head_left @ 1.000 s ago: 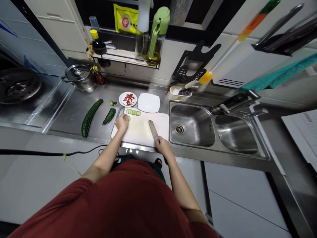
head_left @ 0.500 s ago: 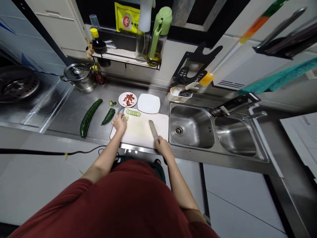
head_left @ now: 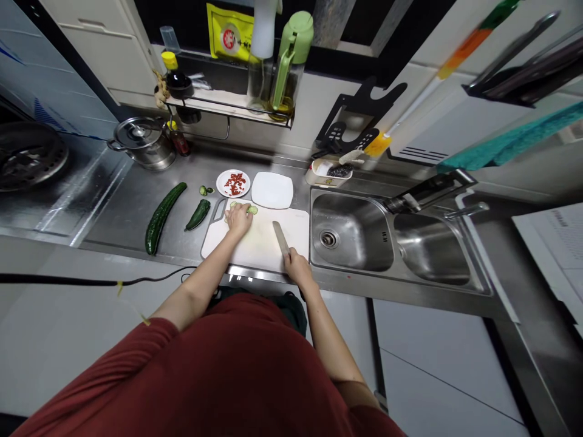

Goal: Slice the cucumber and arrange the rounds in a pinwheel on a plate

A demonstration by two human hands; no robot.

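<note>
My left hand [head_left: 239,220] is over the row of pale green cucumber slices [head_left: 252,210] near the back left of the white cutting board [head_left: 268,246]. Its fingers are curled round the slices and hide most of them. In my right hand [head_left: 297,264] is the handle of a kitchen knife [head_left: 280,237]. The blade lies low over the right part of the board, pointing away from me, apart from the slices. Left of the board lie a cut piece of cucumber [head_left: 198,215] and a long whole cucumber [head_left: 164,218].
Behind the board stand a plate of chopped red pieces [head_left: 233,183] and a white square plate [head_left: 272,189]. Small green end pieces [head_left: 203,190] lie nearby. To the right is a double sink [head_left: 350,255]. A lidded pot [head_left: 144,142] and a bottle shelf [head_left: 228,106] are at the back.
My left hand has moved right, from the left end of the slices onto the row. My right hand and the knife have hardly moved.
</note>
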